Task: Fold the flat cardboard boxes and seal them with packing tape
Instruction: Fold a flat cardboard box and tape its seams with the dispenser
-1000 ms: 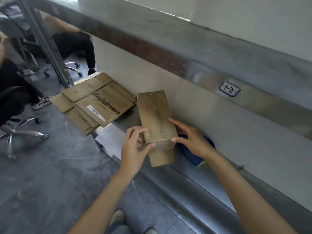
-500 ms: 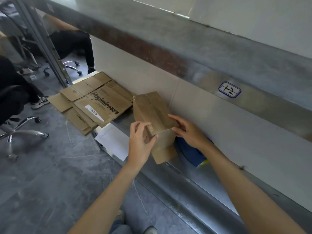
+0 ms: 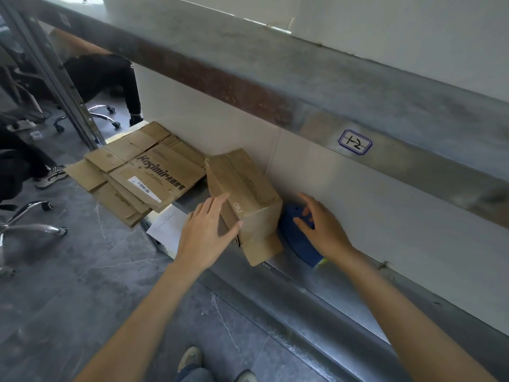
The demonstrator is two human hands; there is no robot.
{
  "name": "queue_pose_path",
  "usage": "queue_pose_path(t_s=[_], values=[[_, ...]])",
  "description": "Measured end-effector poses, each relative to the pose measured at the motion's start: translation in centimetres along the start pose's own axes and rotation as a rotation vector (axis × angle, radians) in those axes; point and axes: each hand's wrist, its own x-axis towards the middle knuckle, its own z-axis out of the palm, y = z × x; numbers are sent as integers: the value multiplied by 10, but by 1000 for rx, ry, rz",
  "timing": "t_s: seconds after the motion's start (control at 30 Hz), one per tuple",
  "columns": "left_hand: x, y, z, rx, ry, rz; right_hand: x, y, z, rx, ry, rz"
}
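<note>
Flat cardboard stack (image 3: 143, 175) left of my box (image 3: 245, 194), overhanging the bench (image 3: 316, 285) edge, my left hand (image 3: 203, 232) released, flat against the box's left face, box close to the wall (image 3: 358, 194), near flap over free bench, my right hand (image 3: 322, 224) just right of it, fingers loose on a blue object (image 3: 297, 244).

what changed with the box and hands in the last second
The box tipped toward the wall, its left side now showing. The right hand let go of it and moved onto the blue object beside it. The left hand shifted to lie flat on the box's side. The flat cardboard stack stayed put.
</note>
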Motion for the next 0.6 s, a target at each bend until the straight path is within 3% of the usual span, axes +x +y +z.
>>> queue_pose_path(t_s=[0.2,0.37,0.6], values=[[7,-8,-10,392,23,183,-15,32,16,-288,-95,122],[5,-10,-6,494,-3,233,-8,48,27,-240,-289,128],[4,-9,-10,492,-21,216,0,50,20,-197,-325,157]])
